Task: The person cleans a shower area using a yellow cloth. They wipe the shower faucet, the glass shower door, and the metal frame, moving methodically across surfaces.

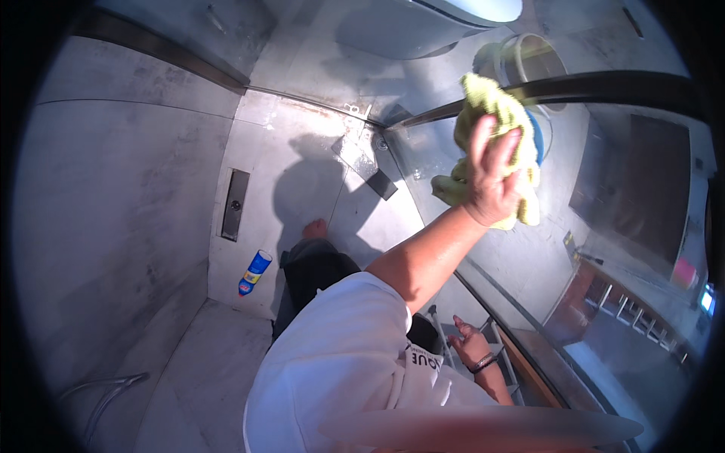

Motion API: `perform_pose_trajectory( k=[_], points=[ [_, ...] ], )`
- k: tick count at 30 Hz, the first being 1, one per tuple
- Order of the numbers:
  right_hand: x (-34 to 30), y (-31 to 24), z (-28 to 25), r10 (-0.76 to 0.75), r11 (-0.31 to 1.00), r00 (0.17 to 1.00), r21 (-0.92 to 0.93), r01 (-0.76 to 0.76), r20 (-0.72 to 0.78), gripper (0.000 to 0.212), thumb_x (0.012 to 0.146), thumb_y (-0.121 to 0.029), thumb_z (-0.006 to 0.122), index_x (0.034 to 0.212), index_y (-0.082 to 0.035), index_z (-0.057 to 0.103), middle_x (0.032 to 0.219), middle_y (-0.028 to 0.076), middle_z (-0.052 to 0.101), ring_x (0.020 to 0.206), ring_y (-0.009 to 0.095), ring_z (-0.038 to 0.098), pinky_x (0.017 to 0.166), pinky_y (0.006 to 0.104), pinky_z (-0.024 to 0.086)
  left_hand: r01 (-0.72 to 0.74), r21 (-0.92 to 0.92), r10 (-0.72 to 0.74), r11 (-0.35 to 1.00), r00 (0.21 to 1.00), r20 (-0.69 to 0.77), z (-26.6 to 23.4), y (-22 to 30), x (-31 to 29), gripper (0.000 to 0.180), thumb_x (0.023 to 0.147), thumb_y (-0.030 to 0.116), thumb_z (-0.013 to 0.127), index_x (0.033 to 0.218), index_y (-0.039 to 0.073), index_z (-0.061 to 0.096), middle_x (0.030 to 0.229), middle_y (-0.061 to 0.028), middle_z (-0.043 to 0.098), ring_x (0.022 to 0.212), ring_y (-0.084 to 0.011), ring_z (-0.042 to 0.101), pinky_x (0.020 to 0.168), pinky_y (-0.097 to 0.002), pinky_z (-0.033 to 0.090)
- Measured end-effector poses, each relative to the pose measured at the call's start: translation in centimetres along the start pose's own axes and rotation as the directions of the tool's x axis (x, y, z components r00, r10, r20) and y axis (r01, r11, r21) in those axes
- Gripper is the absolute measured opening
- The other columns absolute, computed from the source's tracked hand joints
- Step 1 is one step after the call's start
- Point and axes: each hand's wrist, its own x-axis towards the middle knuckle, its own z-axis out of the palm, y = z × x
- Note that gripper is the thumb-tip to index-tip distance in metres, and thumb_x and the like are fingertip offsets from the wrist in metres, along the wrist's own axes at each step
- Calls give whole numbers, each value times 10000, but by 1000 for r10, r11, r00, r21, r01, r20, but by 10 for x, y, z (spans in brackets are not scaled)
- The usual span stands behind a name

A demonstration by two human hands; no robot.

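My left hand [492, 177] reaches up and to the right, its fingers spread over a yellow-green cloth [521, 113]. The cloth is bunched under the palm and hangs down around the hand, against a glass panel [430, 162]. Lower down, my right hand [470, 346], with a dark bracelet at the wrist, is held near the pale rails of a ladder [507, 361]. Its thumb stands apart from the fingers and nothing shows in it.
On the floor to the left lies a blue and yellow bottle [255, 273], below a slotted drain [236, 204]. A dark flat piece [382, 183] lies in the corner. Beyond the glass stand a bucket [560, 57] and a toilet [400, 30]. A hose [106, 400] curves at lower left.
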Motion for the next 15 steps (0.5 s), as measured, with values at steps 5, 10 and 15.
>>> perform_pose_trajectory(
  k=[5, 10, 15],
  points=[
    [22, -21, 11, -3, 993, 1000, 115, 3, 5, 487, 800, -202, 582, 1253, -63, 468, 1186, 201, 525, 1094, 335, 508, 936, 359, 408, 373, 50, -367, 926, 924, -106, -35, -80, -55, 455, 843, 193, 483, 1256, 42, 366, 1314, -230, 242, 1190, -370, 326, 995, -432, 296],
    [-143, -97, -40, 14, 997, 999, 82, -11, -29, 484, 791, -186, 596, 1242, -56, 477, 1144, 219, 540, 1042, 348, 536, 893, 372, 437, 684, -17, -671, 730, 711, -213, -49, 25, -9, 448, 794, 113, 445, 1227, 40, 360, 1276, -199, 290, 1187, -327, 321, 1006, -403, 270],
    [-143, -89, -13, -31, 994, 986, 98, 47, -164, 511, 768, -174, 637, 1242, -62, 479, 1119, 230, 549, 1021, 350, 549, 869, 377, 452, 819, -360, -893, 447, 382, -239, -71, -37, -35, 452, 800, 192, 480, 1218, 41, 395, 1201, -171, 362, 1103, -271, 391, 954, -380, 332]
  ],
)
